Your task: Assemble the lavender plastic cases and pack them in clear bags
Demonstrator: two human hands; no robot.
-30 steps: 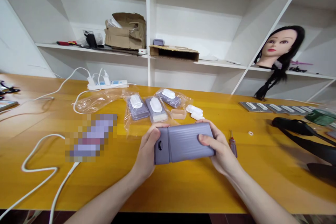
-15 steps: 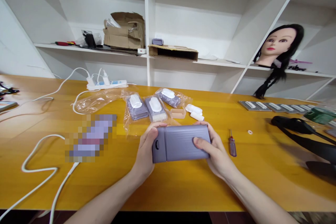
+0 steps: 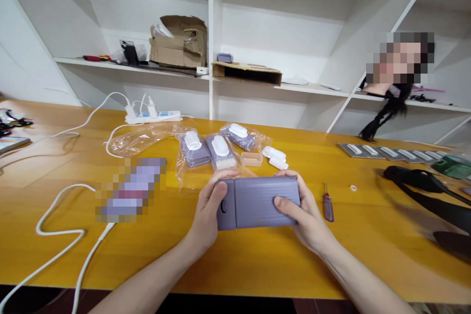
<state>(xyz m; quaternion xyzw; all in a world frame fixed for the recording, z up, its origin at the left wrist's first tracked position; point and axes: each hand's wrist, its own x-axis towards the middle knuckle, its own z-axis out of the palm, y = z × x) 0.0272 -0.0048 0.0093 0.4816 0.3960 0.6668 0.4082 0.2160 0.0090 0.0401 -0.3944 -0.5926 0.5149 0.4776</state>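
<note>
A lilac plastic case point(image 3: 259, 203) is held at lower centre of the frame, above the yellow wooden table point(image 3: 235, 265), its ends securely cradled by the curled left hand point(image 3: 206, 211) and right hand point(image 3: 309, 216), with thumbs pressed on top.

Bright, even light fills the room, and the table point(image 3: 154, 260) shows a pale glare toward its left end. The case point(image 3: 263, 202) on the table's near side has only a dull sheen. Shadows are soft: thin ones trail the cable point(image 3: 47, 250) left on the table, and a broader, darker one spreads from the strap point(image 3: 419, 181) at the right. The shelves point(image 3: 279, 89) behind the table lean outward toward the frame's edges from wide-angle distortion. A mosaic patch point(image 3: 128, 190) covers part of the table, and another point(image 3: 399, 58) blocks detail on the shelves beyond its right end.
</note>
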